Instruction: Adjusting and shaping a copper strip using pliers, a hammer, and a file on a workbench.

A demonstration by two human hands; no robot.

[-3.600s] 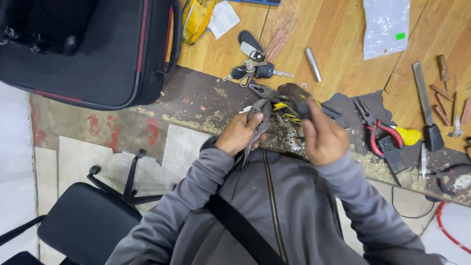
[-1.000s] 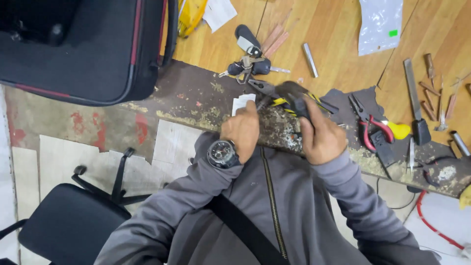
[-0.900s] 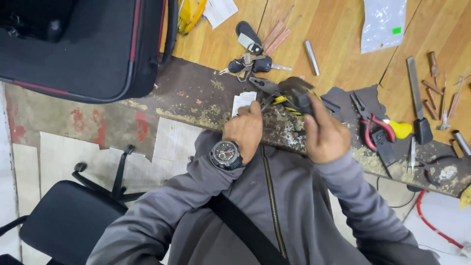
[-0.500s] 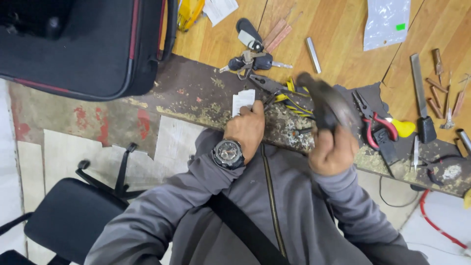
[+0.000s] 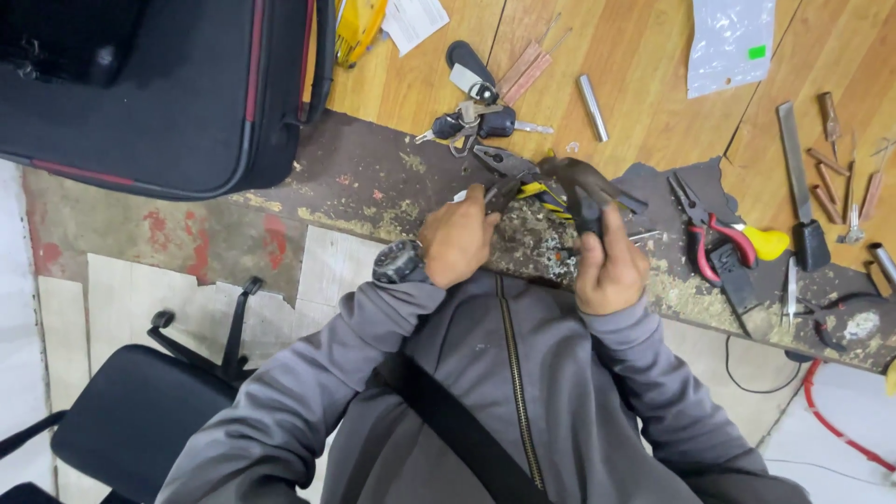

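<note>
My left hand (image 5: 457,245), with a dark watch on its wrist, is closed on the black-and-yellow handles of pliers (image 5: 511,179), which rest on the worn dark edge of the workbench (image 5: 373,177). What the jaws hold is hidden. My right hand (image 5: 611,271) grips the dark handle of a hammer (image 5: 577,182). The hammer head sits low over the bench, right beside the pliers. A small white scrap shows just above my left knuckles.
A black suitcase (image 5: 140,84) lies at the top left. A bunch of keys (image 5: 471,121), a metal cylinder (image 5: 592,94), a plastic bag (image 5: 730,42), red-handled pliers (image 5: 714,229) and several files and chisels (image 5: 798,187) lie on the bench. A black chair (image 5: 131,429) stands at the lower left.
My right hand raised the hammer half a second ago and has brought it down beside the pliers. My left hand has stayed put, holding the pliers.
</note>
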